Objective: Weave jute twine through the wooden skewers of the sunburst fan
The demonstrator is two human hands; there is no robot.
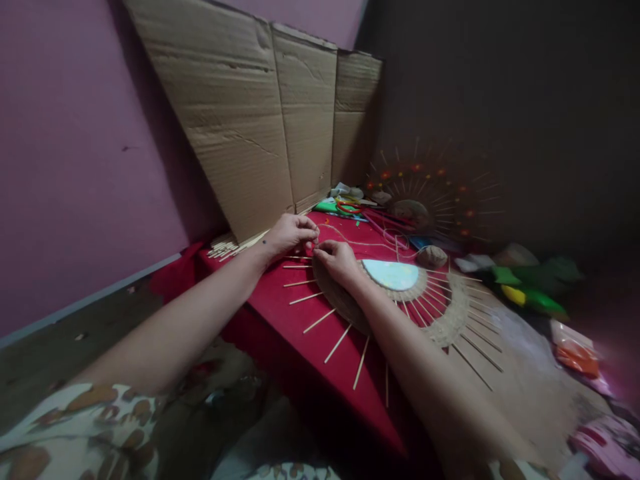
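A half-round stick weaving [450, 313] lies on the red cloth, its thin sticks fanning out from a pale blue half-disc [393, 274] through bands of wound twine. My left hand [293, 235] pinches a strand of twine [357, 243] beyond the weaving's left end. That strand trails across the cloth to a twine ball [432, 257]. Close beside it, my right hand [340, 260] rests over the outer band, thumb and finger pinched at its left end. My fingers partly hide the spot where twine and sticks meet.
Cardboard [240, 113] leans against the pink wall behind a bundle of loose sticks [225, 248]. Red-handled scissors [349, 207] lie among clutter at the back. A decorated stick fan [410, 213] stands at the back right. Coloured packets [575, 350] are on the right.
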